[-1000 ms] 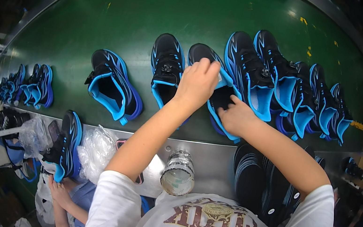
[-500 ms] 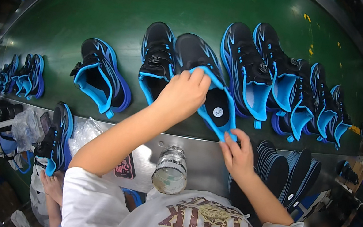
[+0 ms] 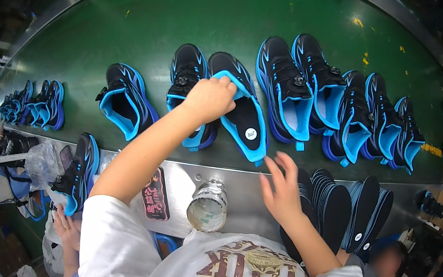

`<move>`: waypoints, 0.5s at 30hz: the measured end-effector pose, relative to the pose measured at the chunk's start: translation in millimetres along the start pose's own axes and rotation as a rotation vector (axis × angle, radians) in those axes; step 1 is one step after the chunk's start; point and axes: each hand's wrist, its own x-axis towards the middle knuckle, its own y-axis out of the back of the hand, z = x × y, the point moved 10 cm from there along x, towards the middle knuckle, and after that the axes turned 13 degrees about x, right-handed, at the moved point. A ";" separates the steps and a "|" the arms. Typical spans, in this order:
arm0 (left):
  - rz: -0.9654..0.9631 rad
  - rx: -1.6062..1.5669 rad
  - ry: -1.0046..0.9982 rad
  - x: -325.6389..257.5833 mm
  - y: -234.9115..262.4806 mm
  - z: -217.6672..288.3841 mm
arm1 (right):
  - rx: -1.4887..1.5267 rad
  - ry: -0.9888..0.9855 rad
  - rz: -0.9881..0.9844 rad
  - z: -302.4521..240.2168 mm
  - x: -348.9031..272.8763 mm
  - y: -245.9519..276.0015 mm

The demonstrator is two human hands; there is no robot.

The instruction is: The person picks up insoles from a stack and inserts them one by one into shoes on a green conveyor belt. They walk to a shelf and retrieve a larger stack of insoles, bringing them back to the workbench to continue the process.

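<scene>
One hand is loaded: left hand [image 3: 210, 101] pinches the blue collar at the tongue of a black-blue shoe [image 3: 239, 142]; right hand [image 3: 282, 192] is empty, fingers spread just beside its heel. Insole [image 3: 245, 113] lies inside; step looks like insole seating. Next move likely calls for a heel-end press, tongue held clear. Left forearm partly covers the neighbouring shoe [image 3: 186, 66]. Shoe pair [image 3: 285, 85] sits beyond right hand, insole stacks [image 3: 332, 205] right of it, glass jar [image 3: 207, 209] between forearms.
</scene>
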 end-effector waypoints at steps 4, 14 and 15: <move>0.053 -0.660 0.305 -19.5 3.5 -41.5 | -0.228 -0.103 0.026 11.9 -76.5 47.4; 0.369 -1.958 0.614 -30.4 60.1 -22.9 | -0.305 -0.569 -0.056 60.1 -236.6 82.7; 0.320 -1.871 0.562 -18.7 62.5 -11.8 | -0.285 -0.574 -0.064 59.1 -238.8 86.7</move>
